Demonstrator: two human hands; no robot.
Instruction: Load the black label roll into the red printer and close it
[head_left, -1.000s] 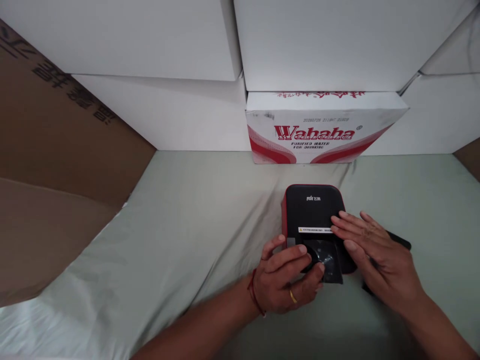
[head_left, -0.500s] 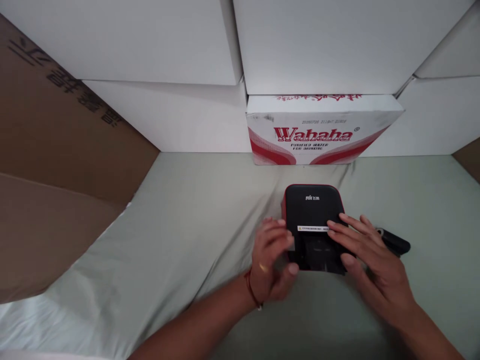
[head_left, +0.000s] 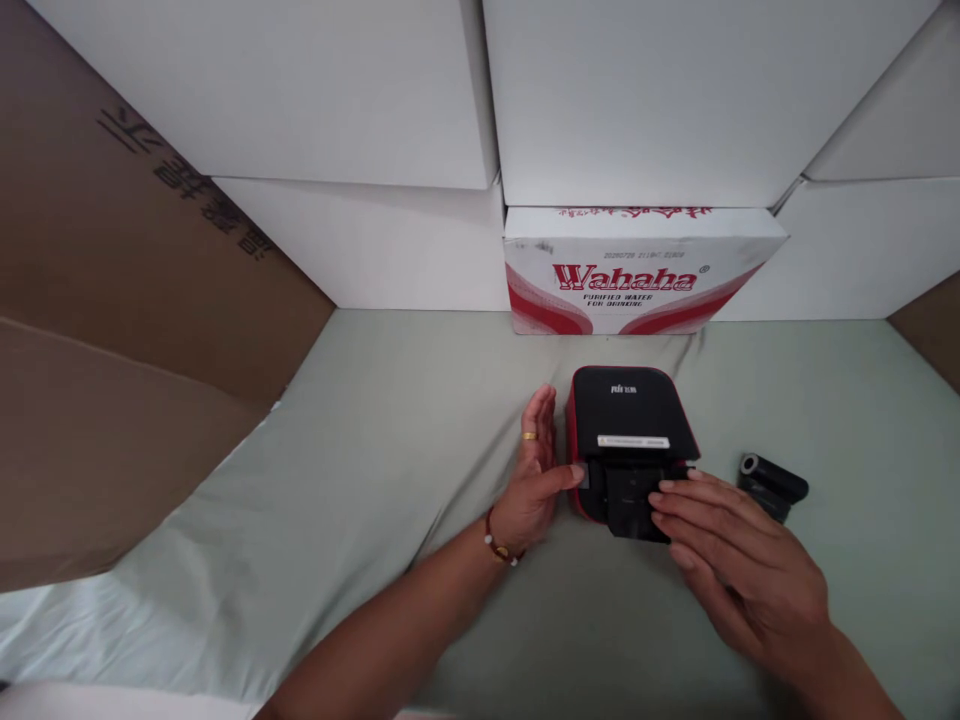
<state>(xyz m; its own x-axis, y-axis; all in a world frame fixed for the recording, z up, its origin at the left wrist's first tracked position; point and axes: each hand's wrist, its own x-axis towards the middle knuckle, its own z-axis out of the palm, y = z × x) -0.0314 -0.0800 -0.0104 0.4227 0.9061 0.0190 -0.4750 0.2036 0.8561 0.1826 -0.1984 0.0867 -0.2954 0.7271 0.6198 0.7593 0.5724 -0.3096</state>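
A black label printer (head_left: 626, 405) with red sides lies on the cloth in front of me, a white warning strip across its lid. Dark, shiny film (head_left: 634, 500) hangs over its front part. My left hand (head_left: 536, 480) is beside the printer's left side, fingers extended upward and thumb resting at the front left corner; it is open. Stretched over the film and the front right corner, the fingers of my right hand (head_left: 739, 545) lie nearly flat, so that hand is open too. Right of the printer lies a black roll (head_left: 776, 478) with a pale core end, partly behind my right hand.
A white and red Wahaha water carton (head_left: 637, 290) stands behind the printer. White boxes (head_left: 360, 240) are stacked along the back. A brown cardboard panel (head_left: 150, 330) rises at the left. Pale green cloth (head_left: 360, 400) with creases covers the surface.
My left hand has straightened along the printer's left side, its thumb now at the corner. My right hand has slid down from the lid onto the film. The view has shifted slightly.
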